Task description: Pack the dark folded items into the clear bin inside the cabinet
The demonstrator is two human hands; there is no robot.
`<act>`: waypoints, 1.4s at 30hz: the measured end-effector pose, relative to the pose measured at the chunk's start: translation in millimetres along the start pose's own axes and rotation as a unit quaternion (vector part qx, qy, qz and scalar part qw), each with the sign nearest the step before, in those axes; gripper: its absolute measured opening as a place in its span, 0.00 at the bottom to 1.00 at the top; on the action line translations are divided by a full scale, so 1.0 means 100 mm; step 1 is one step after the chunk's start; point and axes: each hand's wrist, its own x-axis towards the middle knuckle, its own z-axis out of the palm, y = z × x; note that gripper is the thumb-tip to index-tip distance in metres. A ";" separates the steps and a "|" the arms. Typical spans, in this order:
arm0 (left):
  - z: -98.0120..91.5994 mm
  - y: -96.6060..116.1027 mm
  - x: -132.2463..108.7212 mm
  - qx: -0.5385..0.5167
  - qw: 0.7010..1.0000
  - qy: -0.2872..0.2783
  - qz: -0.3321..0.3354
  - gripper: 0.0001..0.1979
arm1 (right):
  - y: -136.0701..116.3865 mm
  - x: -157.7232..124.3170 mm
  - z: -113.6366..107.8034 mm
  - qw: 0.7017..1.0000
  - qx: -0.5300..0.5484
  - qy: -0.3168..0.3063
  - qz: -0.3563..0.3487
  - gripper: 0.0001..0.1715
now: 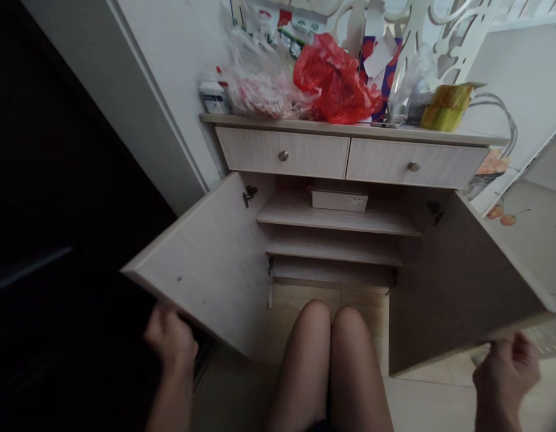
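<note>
A pale wood-grain cabinet stands before me with both doors swung outward. At the outer edge of the left cabinet door [206, 264] is my left hand [170, 339], closed, its fingertips partly hidden behind the panel. My right hand [507, 367] is closed at the lower outer edge of the right cabinet door [457, 294]; whatever knob it may grip on the outer face is out of sight. Between the doors, a white box [339, 200] lies on the upper shelf [286, 210]. Lower shelves [331, 245] show beneath it.
Two drawers with round knobs [283, 156] sit above the doors. On the cabinet top are a red plastic bag [334, 78], a clear bag [264, 84], a white bottle [215, 97] and a yellow package [446, 108]. My knees [331, 342] are between the doors. A wall flanks the left.
</note>
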 end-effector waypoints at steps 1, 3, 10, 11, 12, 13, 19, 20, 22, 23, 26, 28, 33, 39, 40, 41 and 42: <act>0.00 -0.03 -0.12 0.013 0.999 -0.026 0.033 0.13 | 0.02 -0.07 0.08 1.000 0.000 0.009 0.015 0.30; 0.04 -0.08 -0.35 0.028 0.990 -0.084 0.108 0.17 | -0.04 -0.21 0.23 0.999 0.009 -0.026 0.029 0.30; 0.77 0.13 -1.04 -0.042 0.927 -0.289 0.235 0.19 | -0.53 -0.56 1.11 0.969 0.036 -0.242 -0.025 0.26; 0.93 0.19 -1.13 -0.051 0.919 -0.313 0.236 0.19 | -0.58 -0.59 1.30 0.965 0.047 -0.255 -0.025 0.26; 1.09 0.24 -1.22 -0.055 0.911 -0.336 0.234 0.19 | -0.62 -0.62 1.49 0.961 0.057 -0.269 -0.027 0.25; 1.25 0.28 -1.31 -0.055 0.904 -0.356 0.232 0.19 | -0.66 -0.64 1.68 0.957 0.065 -0.283 -0.029 0.25; 2.08 0.49 -1.61 -0.002 0.874 -0.432 0.222 0.10 | -0.75 -0.68 2.58 0.943 0.050 -0.323 -0.057 0.25; 2.18 0.52 -1.63 0.010 0.871 -0.438 0.223 0.09 | -0.75 -0.67 2.67 0.943 0.045 -0.324 -0.062 0.25; 2.33 0.56 -1.65 0.033 0.866 -0.445 0.225 0.07 | -0.74 -0.66 2.83 0.942 0.036 -0.327 -0.067 0.25; 2.40 0.57 -1.66 0.043 0.863 -0.448 0.227 0.07 | -0.74 -0.65 2.90 0.942 0.033 -0.328 -0.069 0.25; 2.55 0.61 -1.67 0.071 0.856 -0.453 0.239 0.07 | -0.72 -0.62 3.07 0.941 0.034 -0.325 -0.082 0.24; 2.64 0.62 -1.68 0.086 0.852 -0.452 0.248 0.08 | -0.71 -0.61 3.16 0.941 0.039 -0.323 -0.088 0.24; 2.79 0.63 -1.68 0.099 0.846 -0.451 0.266 0.10 | -0.67 -0.58 3.33 0.939 0.051 -0.328 -0.083 0.24; 2.91 0.61 -1.68 0.102 0.847 -0.450 0.262 0.11 | -0.64 -0.54 3.46 0.939 0.042 -0.331 -0.083 0.26; 2.93 0.60 -1.68 0.101 0.847 -0.450 0.265 0.11 | -0.64 -0.53 3.48 0.939 0.039 -0.331 -0.084 0.26; 2.95 0.60 -1.68 0.100 0.847 -0.449 0.268 0.11 | -0.64 -0.53 3.49 0.939 0.037 -0.331 -0.084 0.26; 2.97 0.59 -1.68 0.098 0.846 -0.449 0.270 0.11 | -0.64 -0.52 3.51 0.939 0.036 -0.332 -0.084 0.26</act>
